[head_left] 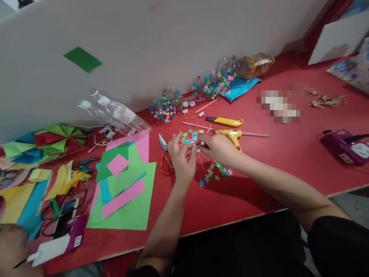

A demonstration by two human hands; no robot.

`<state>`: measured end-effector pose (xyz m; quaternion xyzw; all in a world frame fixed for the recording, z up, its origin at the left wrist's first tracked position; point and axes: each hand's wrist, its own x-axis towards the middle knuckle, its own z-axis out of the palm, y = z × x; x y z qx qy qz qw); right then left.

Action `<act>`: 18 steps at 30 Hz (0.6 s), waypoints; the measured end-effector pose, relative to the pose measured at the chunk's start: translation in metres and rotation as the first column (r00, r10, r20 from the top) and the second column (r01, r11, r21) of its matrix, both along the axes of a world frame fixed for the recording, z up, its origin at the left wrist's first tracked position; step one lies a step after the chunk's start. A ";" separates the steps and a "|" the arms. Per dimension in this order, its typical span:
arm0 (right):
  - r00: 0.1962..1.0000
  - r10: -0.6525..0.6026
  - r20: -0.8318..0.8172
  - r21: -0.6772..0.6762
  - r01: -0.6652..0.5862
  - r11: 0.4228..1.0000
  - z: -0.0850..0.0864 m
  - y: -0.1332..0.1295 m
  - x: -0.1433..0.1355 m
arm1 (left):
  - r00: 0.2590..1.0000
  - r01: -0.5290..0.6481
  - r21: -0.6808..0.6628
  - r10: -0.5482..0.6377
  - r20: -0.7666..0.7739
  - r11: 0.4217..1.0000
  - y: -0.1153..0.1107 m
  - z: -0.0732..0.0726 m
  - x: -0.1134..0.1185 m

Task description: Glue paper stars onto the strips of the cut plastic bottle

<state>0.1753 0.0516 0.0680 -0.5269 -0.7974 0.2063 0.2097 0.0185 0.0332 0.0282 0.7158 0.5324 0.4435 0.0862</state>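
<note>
Paper stars (192, 137) on a clear strand sit pinched between fingers of both left hand (181, 157) and right hand (218, 148).

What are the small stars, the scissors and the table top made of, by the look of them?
Stars: likely thin coloured paper, matte, flat cut shapes like the sheets nearby.
Scissors: bare metal blades with a grey sheen; orange handles, probably plastic.
Table top: red, smooth, faint sheen, with a pale edge; perhaps painted or laminated board.

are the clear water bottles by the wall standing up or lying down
Lying down. The clear plastic bottles with white caps rest on their sides on the red table, caps pointing left toward the wall.
</note>
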 end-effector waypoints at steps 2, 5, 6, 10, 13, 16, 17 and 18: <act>1.000 0.004 0.009 0.005 -0.004 1.000 0.000 0.000 0.000 | 1.000 -0.005 0.000 0.005 0.005 1.000 0.001 0.001 0.000; 1.000 0.000 0.015 -0.001 0.000 1.000 0.002 0.000 0.001 | 1.000 -0.011 0.010 0.011 -0.003 1.000 0.001 0.001 -0.001; 1.000 -0.003 0.012 -0.004 0.003 1.000 0.002 0.000 0.001 | 1.000 -0.013 0.011 0.013 -0.014 1.000 0.002 0.001 -0.002; 1.000 -0.012 0.005 -0.004 0.012 1.000 0.005 0.001 0.002 | 0.994 -0.014 0.025 0.017 -0.104 1.000 0.001 0.003 -0.005; 1.000 -0.030 -0.008 0.033 0.030 0.999 0.005 0.001 0.005 | 0.992 -0.006 0.077 0.016 -0.127 0.997 -0.001 0.005 -0.007; 0.999 0.017 -0.048 0.129 -0.011 0.992 0.005 0.002 0.010 | 0.999 -0.005 0.108 0.010 -0.052 0.994 -0.002 0.010 -0.009; 0.996 0.067 -0.056 0.183 -0.056 0.981 0.005 0.003 0.012 | 1.000 -0.008 0.103 0.009 -0.016 0.995 -0.003 0.011 -0.009; 0.991 0.128 -0.048 0.242 -0.113 0.964 0.006 0.003 0.014 | 1.000 -0.014 0.092 0.013 0.021 0.996 -0.003 0.013 -0.010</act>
